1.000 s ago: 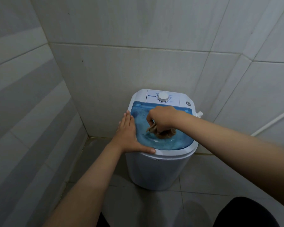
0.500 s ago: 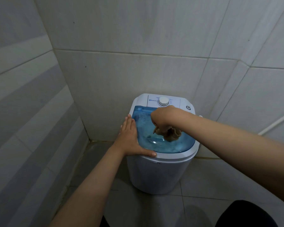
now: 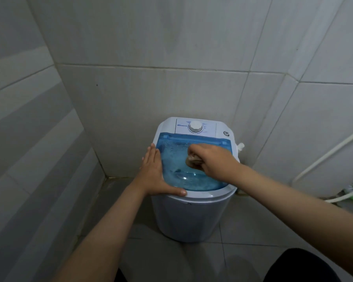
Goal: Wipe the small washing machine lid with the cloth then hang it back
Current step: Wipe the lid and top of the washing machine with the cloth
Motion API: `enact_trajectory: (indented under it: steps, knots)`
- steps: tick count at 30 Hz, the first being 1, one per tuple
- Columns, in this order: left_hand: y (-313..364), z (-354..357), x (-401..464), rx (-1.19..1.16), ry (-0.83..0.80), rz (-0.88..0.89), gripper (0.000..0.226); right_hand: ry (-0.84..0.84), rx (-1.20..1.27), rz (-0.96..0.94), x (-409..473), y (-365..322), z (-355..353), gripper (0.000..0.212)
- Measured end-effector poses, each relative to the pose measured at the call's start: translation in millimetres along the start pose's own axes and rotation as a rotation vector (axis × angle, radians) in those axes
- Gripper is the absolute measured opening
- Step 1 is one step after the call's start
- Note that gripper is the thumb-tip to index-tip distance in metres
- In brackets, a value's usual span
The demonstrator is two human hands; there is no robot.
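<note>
Now the cloth [image 3: 193, 160], bunched in the right hand [image 3: 210, 159], sits higher on the blue lid [image 3: 194, 180] than a moment ago, nearer the dial [image 3: 195, 126]; wiping continues. Left hand [image 3: 153, 174] lies flat, steadying the lid's left edge.

One washing machine [image 3: 192, 210], one blue lid [image 3: 192, 180], one dial [image 3: 195, 126], one cloth [image 3: 193, 160], two hands [image 3: 153, 174]

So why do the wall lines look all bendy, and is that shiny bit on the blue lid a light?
Head view: the wide lens curves the wall lines; the lid shows pale glare near its front; light is dim and even, picture fairly sharp.
</note>
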State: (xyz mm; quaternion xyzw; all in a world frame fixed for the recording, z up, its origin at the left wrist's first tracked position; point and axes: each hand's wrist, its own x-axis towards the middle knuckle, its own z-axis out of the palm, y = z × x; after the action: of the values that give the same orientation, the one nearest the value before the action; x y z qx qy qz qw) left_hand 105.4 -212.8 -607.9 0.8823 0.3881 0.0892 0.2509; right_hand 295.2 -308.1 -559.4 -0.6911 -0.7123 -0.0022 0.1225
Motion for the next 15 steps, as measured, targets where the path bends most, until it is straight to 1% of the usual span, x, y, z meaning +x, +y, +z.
enact_trajectory:
  steps: [3,6,10,12,15]
  knots:
    - [-0.7,0.5,-0.2,-0.003,0.0,-0.001,0.168,0.044,0.0,-0.059,-18.0,9.9,18.1,0.036]
    - [-0.9,-0.1,-0.4,0.004,0.0,-0.002,0.168,0.101,0.002,-0.083,-32.6,14.6,17.5,0.041]
    - [-0.4,-0.3,-2.0,0.005,-0.009,-0.004,0.167,0.219,0.09,0.012,-52.5,16.5,14.9,0.047]
    - [-0.3,-0.4,-2.3,0.01,-0.011,-0.006,0.167,0.263,0.093,0.063,-61.7,16.7,18.3,0.049]
    - [1.0,-1.3,-2.8,0.01,-0.01,-0.008,0.166,0.265,0.083,0.093,-75.8,15.8,21.0,0.048]
